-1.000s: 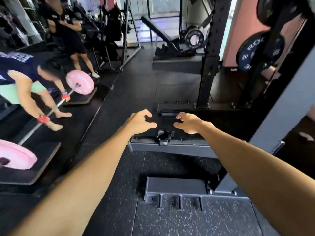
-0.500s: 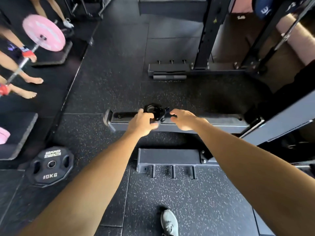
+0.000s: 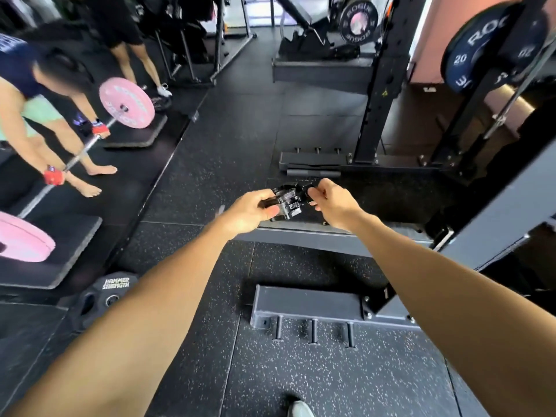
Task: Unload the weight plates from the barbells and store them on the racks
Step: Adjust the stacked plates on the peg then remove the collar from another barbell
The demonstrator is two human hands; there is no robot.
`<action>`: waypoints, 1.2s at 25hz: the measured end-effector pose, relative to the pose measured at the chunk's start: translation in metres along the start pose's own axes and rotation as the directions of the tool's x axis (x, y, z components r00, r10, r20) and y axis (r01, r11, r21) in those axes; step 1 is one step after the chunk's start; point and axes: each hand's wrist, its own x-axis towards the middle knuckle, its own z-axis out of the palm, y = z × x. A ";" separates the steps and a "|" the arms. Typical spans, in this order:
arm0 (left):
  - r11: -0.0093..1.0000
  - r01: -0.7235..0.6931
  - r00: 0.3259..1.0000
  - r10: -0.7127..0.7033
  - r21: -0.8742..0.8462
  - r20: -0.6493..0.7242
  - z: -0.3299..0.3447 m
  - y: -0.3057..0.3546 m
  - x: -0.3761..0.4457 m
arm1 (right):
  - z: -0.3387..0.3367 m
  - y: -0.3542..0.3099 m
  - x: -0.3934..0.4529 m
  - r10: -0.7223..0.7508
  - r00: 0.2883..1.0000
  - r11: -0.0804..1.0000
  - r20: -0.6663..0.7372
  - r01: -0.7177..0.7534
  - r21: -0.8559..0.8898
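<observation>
Speckled black rubber gym floor beneath left hand and right hand, both pinching a black collar

Small black barbell collar, pinched between the fingers of both hands: hard plastic, semi-gloss, ridged. Grey steel base beam below the fingers: painted, matt, smooth. Black rubber floor beneath: white-speckled, granular. Pink round bumper plate, far left of the fingers: smooth, matt.

1 head-worn wide-angle view looks forward and steeply down along both outstretched arms at the speckled rubber floor, hands close below; rack uprights bend near the frame's edges.
</observation>
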 end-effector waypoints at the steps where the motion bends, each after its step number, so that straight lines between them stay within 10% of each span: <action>1: 1.000 -0.007 1.000 0.007 -0.015 -0.007 -0.009 0.010 -0.024 | -0.006 -0.013 -0.019 -0.024 1.000 0.999 -0.009 0.024 0.035; 21: 0.815 -0.103 0.995 0.082 -0.570 -0.063 -0.083 0.257 -0.356 | -0.152 -0.192 -0.386 -0.269 0.941 0.893 -0.203 0.323 0.313; 30: 0.859 -0.047 0.998 0.025 -0.510 -0.049 -0.019 0.339 -0.434 | -0.194 -0.165 -0.503 -0.285 0.930 0.862 -0.233 0.355 0.361</action>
